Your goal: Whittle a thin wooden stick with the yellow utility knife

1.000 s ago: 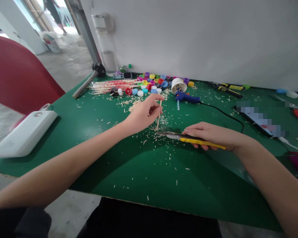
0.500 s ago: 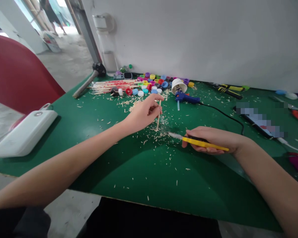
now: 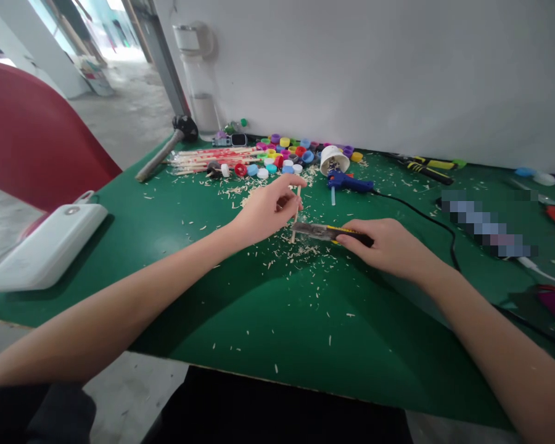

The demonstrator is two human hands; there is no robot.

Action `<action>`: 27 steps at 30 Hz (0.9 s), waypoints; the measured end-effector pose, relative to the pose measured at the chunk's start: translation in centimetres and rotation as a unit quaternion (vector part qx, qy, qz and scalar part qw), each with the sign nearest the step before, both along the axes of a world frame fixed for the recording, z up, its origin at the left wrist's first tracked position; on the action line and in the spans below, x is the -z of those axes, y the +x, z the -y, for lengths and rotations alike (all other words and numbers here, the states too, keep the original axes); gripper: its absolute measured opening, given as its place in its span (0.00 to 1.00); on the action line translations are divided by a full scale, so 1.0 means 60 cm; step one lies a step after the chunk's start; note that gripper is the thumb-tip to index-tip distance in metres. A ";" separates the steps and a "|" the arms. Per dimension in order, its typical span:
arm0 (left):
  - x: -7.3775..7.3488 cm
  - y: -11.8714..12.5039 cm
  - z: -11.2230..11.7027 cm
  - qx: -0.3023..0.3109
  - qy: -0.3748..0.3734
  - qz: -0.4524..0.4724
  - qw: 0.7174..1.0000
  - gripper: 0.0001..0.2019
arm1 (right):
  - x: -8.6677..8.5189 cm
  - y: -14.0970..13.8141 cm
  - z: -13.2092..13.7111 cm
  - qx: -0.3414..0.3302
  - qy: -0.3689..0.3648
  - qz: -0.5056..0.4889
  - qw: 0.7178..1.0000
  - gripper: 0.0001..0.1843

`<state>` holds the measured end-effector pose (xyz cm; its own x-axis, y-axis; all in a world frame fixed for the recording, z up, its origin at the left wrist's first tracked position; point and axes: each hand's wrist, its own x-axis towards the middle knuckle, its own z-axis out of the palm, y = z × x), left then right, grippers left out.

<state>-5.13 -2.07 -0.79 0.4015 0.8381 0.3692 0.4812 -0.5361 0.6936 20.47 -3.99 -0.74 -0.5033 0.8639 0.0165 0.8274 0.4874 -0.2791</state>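
Note:
Between thumb and fingers, my left hand (image 3: 271, 203) pinches a thin wooden stick (image 3: 293, 236), which stands nearly upright with its lower end near the table. My right hand (image 3: 382, 243) is closed around a yellow and black utility knife (image 3: 326, 232). The knife's blade lies across the lower part of the stick, pointing left. Pale wood shavings (image 3: 300, 253) are scattered on the green table (image 3: 240, 308) beneath and around both hands.
Colourful bottle caps (image 3: 277, 161), packed sticks (image 3: 213, 159), a white cup (image 3: 333, 159) and a blue glue gun (image 3: 349, 182) lie behind my hands. A hammer (image 3: 166, 151) and white power bank (image 3: 46, 246) are left; pliers (image 3: 428, 169) and a phone (image 3: 483, 225) are right.
My right hand has moved up and left and turned the knife, bringing its blade from beside the stick onto its lower part. My left hand has stayed nearly still.

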 end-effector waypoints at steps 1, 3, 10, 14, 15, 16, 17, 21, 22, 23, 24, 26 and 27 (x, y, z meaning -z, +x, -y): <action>-0.001 0.000 0.000 -0.004 0.004 0.000 1.000 0.13 | 0.003 -0.002 -0.001 -0.003 0.024 0.006 1.000 0.20; -0.001 0.000 0.001 -0.012 0.007 0.002 1.000 0.13 | 0.010 -0.006 -0.003 -0.010 0.058 0.016 0.998 0.19; 0.003 0.000 -0.002 -0.026 -0.002 -0.005 1.000 0.15 | 0.022 -0.008 -0.015 -0.028 0.015 -0.018 0.999 0.20; 0.007 -0.001 -0.005 -0.027 -0.007 0.002 1.000 0.15 | 0.002 -0.007 -0.007 0.000 -0.129 -0.065 0.990 0.23; 0.008 -0.001 -0.005 -0.027 -0.008 0.004 1.000 0.15 | -0.005 -0.006 -0.004 0.006 -0.174 -0.075 0.982 0.23; 0.009 -0.001 -0.006 -0.026 -0.011 0.006 1.000 0.15 | -0.011 -0.005 0.000 0.007 -0.217 -0.084 0.973 0.24; 0.009 -0.001 -0.006 -0.024 -0.013 0.008 1.000 0.15 | -0.016 -0.004 0.003 0.009 -0.256 -0.088 0.963 0.24; 0.009 -0.001 -0.005 -0.022 -0.014 0.011 1.000 0.15 | -0.027 0.001 0.008 0.030 -0.345 -0.082 0.934 0.25; 0.009 -0.001 -0.005 -0.022 -0.010 0.009 1.000 0.15 | -0.028 0.002 0.009 0.035 -0.352 -0.080 0.932 0.25; 0.008 -0.001 -0.005 -0.022 -0.006 0.007 1.000 0.15 | -0.029 0.002 0.009 0.039 -0.356 -0.078 0.930 0.25; 0.007 -0.001 -0.004 -0.021 -0.004 0.006 1.000 0.15 | -0.030 0.002 0.009 0.042 -0.358 -0.077 0.930 0.24; 0.006 0.000 -0.004 -0.021 -0.004 0.003 1.000 0.16 | -0.032 0.001 0.009 0.046 -0.359 -0.076 0.929 0.24; 0.006 0.000 -0.003 -0.022 -0.005 0.003 1.000 0.16 | -0.032 0.001 0.008 0.047 -0.359 -0.076 0.929 0.25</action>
<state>-5.11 -1.88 -1.15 0.3628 0.8583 0.3630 0.4999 -0.5080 0.7015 20.54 -4.49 1.17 -0.4642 0.7200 -0.5159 0.7811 0.0582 -0.6216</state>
